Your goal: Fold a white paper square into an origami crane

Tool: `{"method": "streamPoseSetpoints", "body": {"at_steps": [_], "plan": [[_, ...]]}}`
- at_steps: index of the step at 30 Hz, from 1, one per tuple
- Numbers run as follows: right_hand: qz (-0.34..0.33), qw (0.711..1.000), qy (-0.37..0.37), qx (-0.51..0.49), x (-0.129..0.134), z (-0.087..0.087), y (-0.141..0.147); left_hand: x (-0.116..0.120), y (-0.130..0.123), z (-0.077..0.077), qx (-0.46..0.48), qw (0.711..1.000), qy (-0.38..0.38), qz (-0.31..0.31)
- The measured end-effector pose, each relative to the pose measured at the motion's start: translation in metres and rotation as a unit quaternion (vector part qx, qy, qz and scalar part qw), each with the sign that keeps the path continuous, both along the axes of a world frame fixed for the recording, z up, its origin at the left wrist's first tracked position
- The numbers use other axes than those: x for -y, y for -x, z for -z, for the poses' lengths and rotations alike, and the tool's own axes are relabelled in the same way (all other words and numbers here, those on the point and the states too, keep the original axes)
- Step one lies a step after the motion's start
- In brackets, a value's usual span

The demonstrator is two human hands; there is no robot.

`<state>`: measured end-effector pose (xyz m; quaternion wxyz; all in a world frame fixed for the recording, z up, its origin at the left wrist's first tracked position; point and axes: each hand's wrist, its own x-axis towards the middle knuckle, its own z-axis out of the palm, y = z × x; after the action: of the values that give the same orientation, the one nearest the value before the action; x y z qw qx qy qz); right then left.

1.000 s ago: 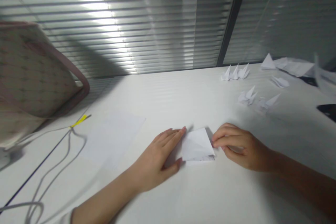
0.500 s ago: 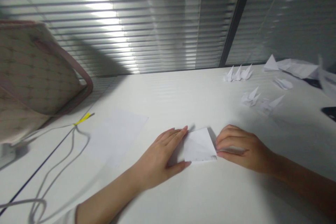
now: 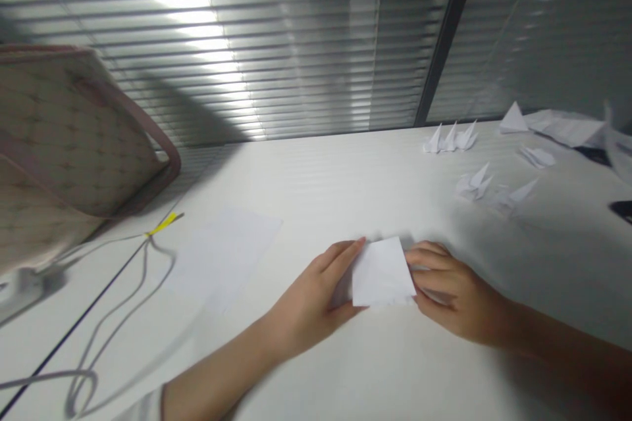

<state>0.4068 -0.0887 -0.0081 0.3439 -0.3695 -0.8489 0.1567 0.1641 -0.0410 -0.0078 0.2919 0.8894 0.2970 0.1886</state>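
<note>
Two hands closing on one small fold! Far left, a patterned fabric bag [image 3: 64,131] leans over the white worktop [image 3: 345,177], a loose sheet of paper [image 3: 224,256] lying flat beside it. Then the left hand [image 3: 311,299], spread wide, fingertips at the left edge of the folded white paper [image 3: 382,273], which sits squarer between the hands now. The right hand [image 3: 457,296] has narrowed, pinching its right edge. Far right, folded paper figures [image 3: 449,138].

The left hand [image 3: 316,296] reaches in from the lower left, fingers extended and thumb low, with the left forearm [image 3: 217,378] trailing behind. The right hand [image 3: 457,293] faces it, fingers curled inward, the right forearm [image 3: 557,335] stretching away rightward.
</note>
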Motion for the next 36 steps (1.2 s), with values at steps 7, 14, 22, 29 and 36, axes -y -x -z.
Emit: {"method": "streamPoseSetpoints", "body": {"at_steps": [7,14,22,29,36], "plan": [[-0.014,0.994,-0.014,0.107,0.011,-0.005,0.006,0.011,-0.014,0.004,0.148,0.984,0.082,-0.046],[0.07,0.996,-0.052,-0.004,0.012,0.0,0.004,0.017,-0.028,0.0,0.293,0.924,0.203,-0.137],[0.054,0.985,-0.147,-0.066,0.001,0.001,0.0,0.017,-0.031,0.003,0.335,0.891,0.251,-0.179],[0.155,0.968,-0.198,0.02,-0.008,0.009,-0.007,0.019,-0.052,0.003,0.372,0.873,0.257,-0.184],[0.141,0.988,-0.026,-0.062,0.0,0.015,-0.002,0.023,-0.052,-0.007,0.364,0.88,0.257,-0.165]]}}
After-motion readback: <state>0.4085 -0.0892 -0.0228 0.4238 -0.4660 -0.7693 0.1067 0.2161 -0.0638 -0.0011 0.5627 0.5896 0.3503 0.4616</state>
